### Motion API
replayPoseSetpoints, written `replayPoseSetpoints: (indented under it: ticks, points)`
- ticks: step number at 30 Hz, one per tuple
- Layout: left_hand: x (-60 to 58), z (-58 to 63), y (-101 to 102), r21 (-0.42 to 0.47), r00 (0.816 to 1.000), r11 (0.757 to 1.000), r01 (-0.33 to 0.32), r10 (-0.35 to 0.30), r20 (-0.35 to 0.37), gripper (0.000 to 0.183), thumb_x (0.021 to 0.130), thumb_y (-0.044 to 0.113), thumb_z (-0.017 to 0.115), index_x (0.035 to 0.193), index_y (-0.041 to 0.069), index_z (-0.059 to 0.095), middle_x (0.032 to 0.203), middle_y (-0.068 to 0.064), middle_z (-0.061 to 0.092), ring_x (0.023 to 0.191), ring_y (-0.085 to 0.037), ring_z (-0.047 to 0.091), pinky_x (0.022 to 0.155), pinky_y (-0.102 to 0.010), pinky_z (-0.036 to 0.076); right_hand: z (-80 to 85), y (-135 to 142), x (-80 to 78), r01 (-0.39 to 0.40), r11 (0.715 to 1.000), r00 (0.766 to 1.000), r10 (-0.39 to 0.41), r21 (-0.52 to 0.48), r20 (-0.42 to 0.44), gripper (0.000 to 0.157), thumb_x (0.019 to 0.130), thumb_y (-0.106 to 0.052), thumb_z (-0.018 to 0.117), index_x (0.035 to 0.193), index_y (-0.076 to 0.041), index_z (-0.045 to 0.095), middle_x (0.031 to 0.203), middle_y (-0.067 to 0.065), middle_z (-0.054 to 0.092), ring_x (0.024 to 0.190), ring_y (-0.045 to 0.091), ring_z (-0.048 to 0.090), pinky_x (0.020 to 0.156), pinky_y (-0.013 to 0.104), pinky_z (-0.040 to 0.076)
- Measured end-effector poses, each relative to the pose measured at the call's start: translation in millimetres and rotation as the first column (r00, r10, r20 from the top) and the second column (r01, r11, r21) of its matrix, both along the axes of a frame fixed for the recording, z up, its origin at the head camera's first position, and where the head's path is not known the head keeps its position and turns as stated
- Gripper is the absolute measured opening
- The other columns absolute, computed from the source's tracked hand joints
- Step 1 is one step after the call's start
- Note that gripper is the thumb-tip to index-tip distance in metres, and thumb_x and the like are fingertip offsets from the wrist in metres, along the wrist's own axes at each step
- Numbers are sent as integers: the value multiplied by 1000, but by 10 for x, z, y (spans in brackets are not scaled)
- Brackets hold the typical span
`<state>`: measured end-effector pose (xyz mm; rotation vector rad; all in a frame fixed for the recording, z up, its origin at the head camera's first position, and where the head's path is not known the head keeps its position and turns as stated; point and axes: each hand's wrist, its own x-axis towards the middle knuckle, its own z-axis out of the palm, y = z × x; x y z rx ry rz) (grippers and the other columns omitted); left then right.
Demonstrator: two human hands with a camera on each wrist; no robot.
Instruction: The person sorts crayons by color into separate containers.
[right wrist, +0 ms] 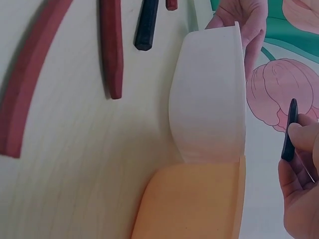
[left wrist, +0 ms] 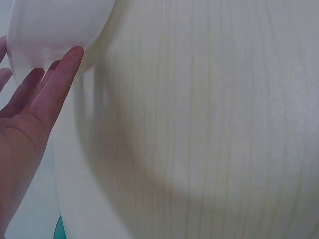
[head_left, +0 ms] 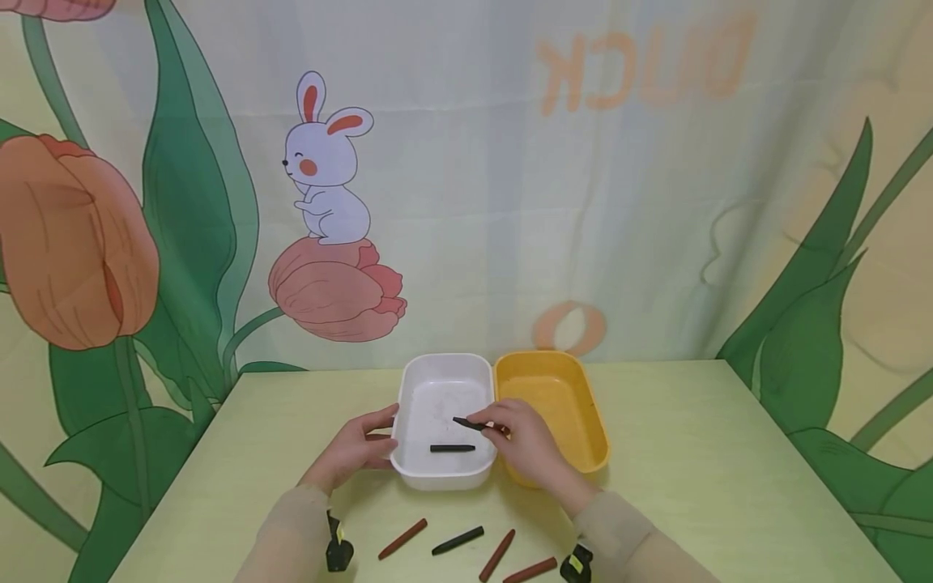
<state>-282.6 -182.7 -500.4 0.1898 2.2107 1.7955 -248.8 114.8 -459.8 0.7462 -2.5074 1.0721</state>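
My right hand (head_left: 526, 440) pinches a black crayon (head_left: 468, 423) between thumb and fingers above the white box (head_left: 445, 482). In the right wrist view, the held crayon (right wrist: 290, 130) points upward from the fingertips. Another black crayon (head_left: 452, 448) lies inside the white box. At that box's left side, my left hand (head_left: 355, 447) touches the wall with fairly straight fingers, as the left wrist view also shows on the fingers (left wrist: 61, 82). The yellow box (head_left: 599, 453) stands against the right side of the white one.
In front of the boxes, a black crayon (head_left: 457, 540) lies on the wood-grain table (head_left: 678, 453) among three red-brown crayons, one of them (head_left: 402, 538) at the left. Behind the table hangs a printed curtain (head_left: 466, 202) with tulips and a rabbit.
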Motion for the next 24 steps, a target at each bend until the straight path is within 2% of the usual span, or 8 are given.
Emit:
replayPoseSetpoints:
  ticks: [16,24]
  points:
    - [1,-9,4,4,1000,1000,-1,1,-6,65,93,3,64,152,8,39,145,-23,46,120,-42,56,80,-47,58,-10,-207,-259,-61,998,998,61,21,18,24,84,5,74,101,-11,78,93,0,70,77,15,57,70,28,51]
    - [-6,-23,-5,23,1000,1000,9,-9,-9,65,93,1,63,152,6,37,145,-25,45,121,-43,55,80,-46,58,-70,-288,-373,-20,998,999,17,63,47,22,86,2,73,102,-12,78,94,0,70,75,15,57,70,27,50]
